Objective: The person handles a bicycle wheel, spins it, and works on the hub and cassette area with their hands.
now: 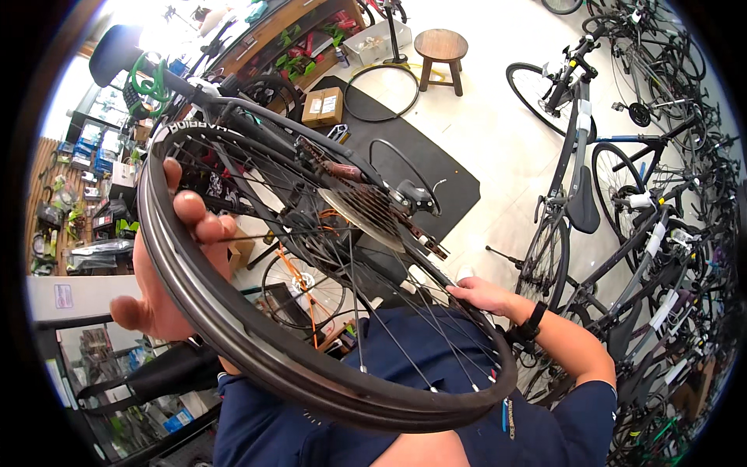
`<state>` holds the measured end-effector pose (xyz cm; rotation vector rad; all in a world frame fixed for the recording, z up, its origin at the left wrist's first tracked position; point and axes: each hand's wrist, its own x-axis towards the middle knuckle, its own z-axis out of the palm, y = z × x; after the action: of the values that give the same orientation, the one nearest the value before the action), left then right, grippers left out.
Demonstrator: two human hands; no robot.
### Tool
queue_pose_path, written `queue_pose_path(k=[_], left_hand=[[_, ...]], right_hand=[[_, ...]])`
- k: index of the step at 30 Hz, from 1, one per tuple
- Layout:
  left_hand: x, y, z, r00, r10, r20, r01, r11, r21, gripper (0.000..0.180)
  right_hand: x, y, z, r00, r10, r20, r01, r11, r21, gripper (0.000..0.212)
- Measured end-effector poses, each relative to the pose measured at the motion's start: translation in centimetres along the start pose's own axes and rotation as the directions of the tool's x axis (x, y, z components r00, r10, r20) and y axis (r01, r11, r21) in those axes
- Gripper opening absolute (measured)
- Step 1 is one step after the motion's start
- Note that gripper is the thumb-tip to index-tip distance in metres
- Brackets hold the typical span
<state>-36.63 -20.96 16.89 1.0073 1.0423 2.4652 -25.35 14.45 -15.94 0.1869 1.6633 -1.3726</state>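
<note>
Black and thin-spoked, a wheel (272, 362) tilts across the foreground between a person's two hands, its rim running low over a navy shirt (576, 424). The left hand (159, 276) holds the rim at its left side, fingers curled over the inner edge, thumb spread well away. At the opposite side, the right hand (486, 296) touches the rim, thumb foremost; its other fingers are mostly hidden, and how far it is closed cannot be told. A black watch (531, 321) circles the right wrist. Toward the middle of the wheel, a toothed cassette (364, 219) faces upward at a slant.

Just beyond stands a grey bike (257, 113), partly hidden behind the wheel, with a dark saddle (117, 54) and a green cable (152, 82) looped beneath it. An orange bike part (299, 279) shows through the spokes.

Farther off, a dark mat (443, 159) covers part of the pale floor (486, 101). Near its edge sit a cardboard box (323, 107) and a black hoop (414, 74), the latter partly on the mat. Beyond them stand a wooden stool (441, 47) and a wooden surface (250, 40), while bikes (640, 148) crowd the right side.
</note>
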Motion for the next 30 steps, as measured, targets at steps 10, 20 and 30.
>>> queue_pose_path(k=[10, 20, 30], left_hand=[[-0.5, 0.3, -0.5, 0.999, 0.02, 0.029, -0.018, 0.997, -0.069, 0.115], [-0.5, -1.0, 2.9, 0.991, 0.079, -0.107, -0.081, 0.997, -0.015, 0.112], [2.1, -5.1, 9.7, 0.811, 0.311, -0.495, -0.075, 0.895, 0.439, 0.088]], right_hand=[[-0.9, 0.4, -1.6, 0.984, 0.006, 0.179, -0.054, 0.964, 0.262, 0.037], [-1.5, 0.4, -2.9, 0.966, 0.037, 0.255, -0.145, 0.896, 0.419, 0.056], [-0.7, 0.9, -8.0, 0.842, -0.016, 0.539, -0.143, 0.957, 0.252, 0.052]])
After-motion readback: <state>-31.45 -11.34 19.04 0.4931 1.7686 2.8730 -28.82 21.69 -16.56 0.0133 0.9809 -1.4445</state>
